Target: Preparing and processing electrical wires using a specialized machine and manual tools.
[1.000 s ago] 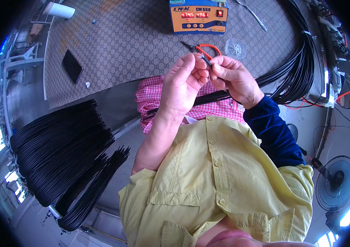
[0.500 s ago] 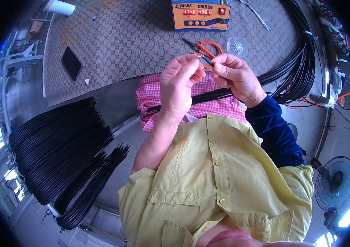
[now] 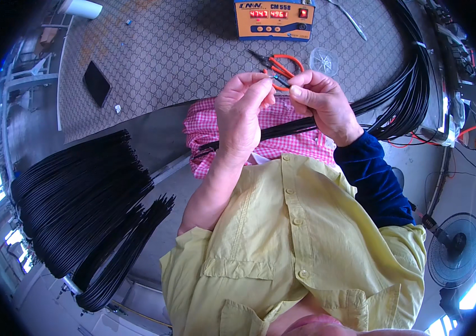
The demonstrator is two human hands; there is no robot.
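In front of my chest, both hands meet at the end of a black cable. The thumb and forefinger of my right hand pinch the cable close to its tip. Fine wires come out of that tip, and the closed thumb and forefinger of my left hand grip them. How many wires there are is too small to tell. Just beyond my fingers lies a pair of pliers with orange handles and dark jaws. Other black cables run across the pink checked cloth on my lap.
An orange-and-blue box with a red display stands on the patterned table cover. Beside the pliers sits a clear round dish. A dark flat rectangle lies left. Cable bundles hang left and curve right. A fan stands right.
My left hand has shifted very slightly left. Both hands keep their grip on the cable end and its wires.
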